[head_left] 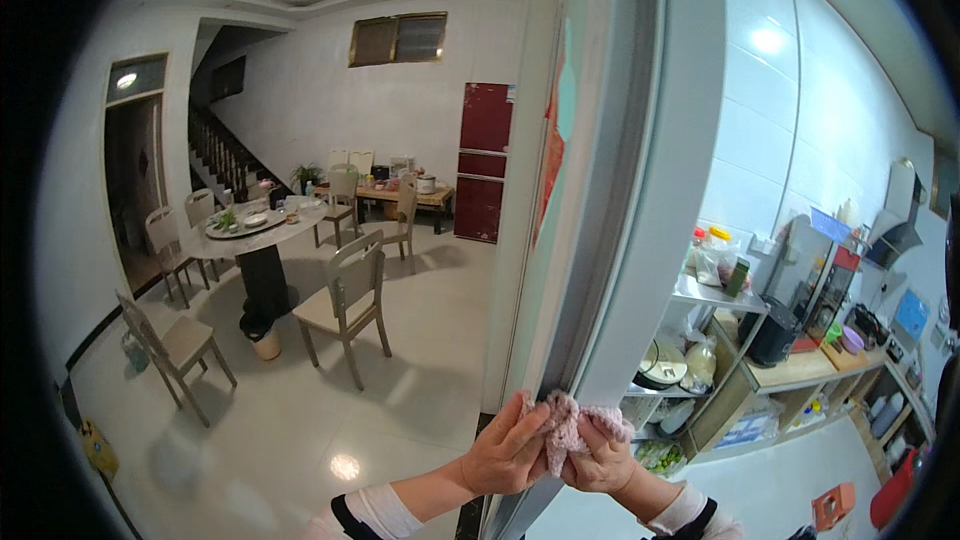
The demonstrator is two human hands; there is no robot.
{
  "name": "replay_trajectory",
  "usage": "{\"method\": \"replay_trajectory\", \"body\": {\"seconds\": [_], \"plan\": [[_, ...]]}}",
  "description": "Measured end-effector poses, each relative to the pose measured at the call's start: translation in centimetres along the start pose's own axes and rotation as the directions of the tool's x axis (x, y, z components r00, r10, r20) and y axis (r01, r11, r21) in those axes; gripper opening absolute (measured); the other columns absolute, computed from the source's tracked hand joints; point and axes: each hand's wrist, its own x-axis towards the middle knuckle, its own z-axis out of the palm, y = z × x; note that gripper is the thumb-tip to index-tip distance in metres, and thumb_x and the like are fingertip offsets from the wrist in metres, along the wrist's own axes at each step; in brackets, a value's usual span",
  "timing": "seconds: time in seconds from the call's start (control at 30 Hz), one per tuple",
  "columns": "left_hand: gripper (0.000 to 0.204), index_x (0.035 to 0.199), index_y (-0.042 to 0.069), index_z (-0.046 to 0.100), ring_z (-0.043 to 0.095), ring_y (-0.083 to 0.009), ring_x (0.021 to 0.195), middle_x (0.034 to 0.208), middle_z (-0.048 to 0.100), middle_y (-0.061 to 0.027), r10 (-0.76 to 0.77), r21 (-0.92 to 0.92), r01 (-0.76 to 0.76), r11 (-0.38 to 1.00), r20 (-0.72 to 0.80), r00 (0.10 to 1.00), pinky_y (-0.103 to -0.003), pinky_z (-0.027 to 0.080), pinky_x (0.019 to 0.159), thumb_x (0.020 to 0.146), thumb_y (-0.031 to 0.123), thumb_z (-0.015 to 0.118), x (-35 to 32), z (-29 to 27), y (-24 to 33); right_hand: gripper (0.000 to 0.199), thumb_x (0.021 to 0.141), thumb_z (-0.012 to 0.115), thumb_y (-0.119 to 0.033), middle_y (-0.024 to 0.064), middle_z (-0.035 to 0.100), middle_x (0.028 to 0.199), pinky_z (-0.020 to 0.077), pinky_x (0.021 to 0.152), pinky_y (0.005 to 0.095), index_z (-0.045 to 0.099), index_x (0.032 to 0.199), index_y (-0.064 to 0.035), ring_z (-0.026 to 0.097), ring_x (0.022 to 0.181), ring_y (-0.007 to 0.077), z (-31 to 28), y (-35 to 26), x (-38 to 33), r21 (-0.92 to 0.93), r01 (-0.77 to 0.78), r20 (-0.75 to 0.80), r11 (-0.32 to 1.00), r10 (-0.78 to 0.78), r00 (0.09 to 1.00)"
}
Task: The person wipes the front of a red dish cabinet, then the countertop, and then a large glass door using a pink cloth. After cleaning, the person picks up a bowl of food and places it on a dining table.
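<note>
A pink, fluffy cleaning cloth (567,437) is bunched up against the lower part of a grey-white sliding door frame (690,140). My left hand (508,452) grips the cloth from the left, its fingers bent over the fabric. From the right, my right hand (600,458) is closed on the cloth's other side. Both hands are close together, with a fold of cloth hanging between them. Part of the fingers is hidden in the fabric. Above them runs the metal track (622,140) of the frame.
At left, a round dining table (205,238) stands among several chairs, one chair (345,312) nearest the doorway. A dark red fridge (482,162) is at the back. On the right is a kitchen with a shelf rack (712,292), a counter (790,370) and an orange stool (833,506).
</note>
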Motion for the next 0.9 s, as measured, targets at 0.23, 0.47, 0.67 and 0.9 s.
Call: {"method": "replay_trajectory", "body": {"seconds": [0.23,0.47,0.67,0.9], "plan": [[0.048,0.116,-0.013,0.052,0.037,-0.0481,0.123,0.138,0.032,-0.0252,-0.092,-0.104,0.086,0.991,-0.054,0.994,-0.05,0.034,0.103,0.077,0.015,0.06,5.0,-0.8,-1.4,0.039,0.077,0.06,-0.022,0.0247,0.042,0.128,0.031,0.102,0.0525,0.062,0.112,-0.0043,0.039,0.124,0.0371,-1.2,3.1,3.4,-0.102,-0.01,-0.062,0.995,0.004,0.998],[0.056,0.126,-0.012,0.043,0.025,-0.0507,0.129,0.141,0.028,-0.0264,-0.106,-0.178,0.065,0.982,-0.227,0.968,-0.05,0.03,0.105,0.076,0.005,0.061,12.2,-2.2,-3.3,0.063,0.087,0.052,-0.012,0.0351,0.031,0.134,0.0217,0.106,0.0534,0.021,0.136,0.0117,0.033,0.125,0.0473,-1.7,5.0,7.9,0.283,-0.202,-0.246,0.938,0.274,0.93],[0.052,0.124,-0.013,0.044,0.027,-0.054,0.126,0.139,0.031,-0.0264,-0.138,-0.162,0.103,0.981,-0.223,0.965,-0.05,0.03,0.104,0.077,0.005,0.06,8.6,-1.0,-1.6,0.071,0.085,0.048,-0.002,0.0307,0.038,0.131,0.0201,0.104,0.0558,0.006,0.142,0.003,0.041,0.12,0.0449,1.2,3.2,3.9,0.537,-0.137,-0.207,0.833,0.287,0.935],[0.051,0.119,-0.016,0.047,0.029,-0.0545,0.125,0.137,0.032,-0.0285,-0.119,-0.194,0.089,0.977,-0.149,0.982,-0.053,0.027,0.105,0.077,0.008,0.061,3.4,0.1,-0.3,0.069,0.083,0.056,-0.016,0.0293,0.044,0.128,0.0155,0.102,0.0612,0.021,0.141,-0.0021,0.044,0.116,0.0469,2.6,1.3,-1.0,0.469,-0.129,-0.151,0.874,0.223,0.963]]}}
